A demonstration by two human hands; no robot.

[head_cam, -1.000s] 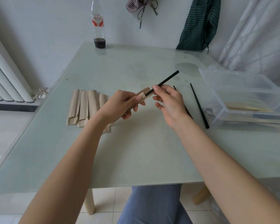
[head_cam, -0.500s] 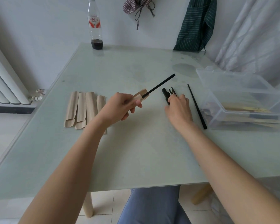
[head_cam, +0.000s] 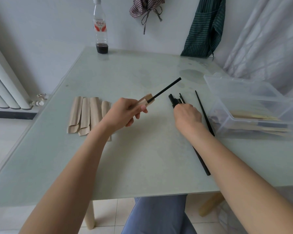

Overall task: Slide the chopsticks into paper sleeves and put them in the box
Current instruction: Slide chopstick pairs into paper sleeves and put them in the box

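My left hand (head_cam: 123,112) grips a tan paper sleeve (head_cam: 145,101) above the table, and one black chopstick (head_cam: 167,89) sticks out of its open end, pointing up and to the right. My right hand (head_cam: 187,116) lies on a small bundle of loose black chopsticks (head_cam: 175,100) on the table, with its fingers curled over them. Another single black chopstick (head_cam: 204,112) lies just right of that hand. A clear plastic box (head_cam: 254,105) at the right edge holds several sleeved chopsticks.
Several empty tan sleeves (head_cam: 86,114) lie side by side left of my left hand. A bottle with dark liquid (head_cam: 101,29) stands at the far edge of the glass table (head_cam: 142,157). A radiator is at far left, a curtain behind the box.
My right hand let go of the chopstick in the sleeve and dropped to the loose chopsticks on the table. My left hand kept the sleeve with the chopstick in it.
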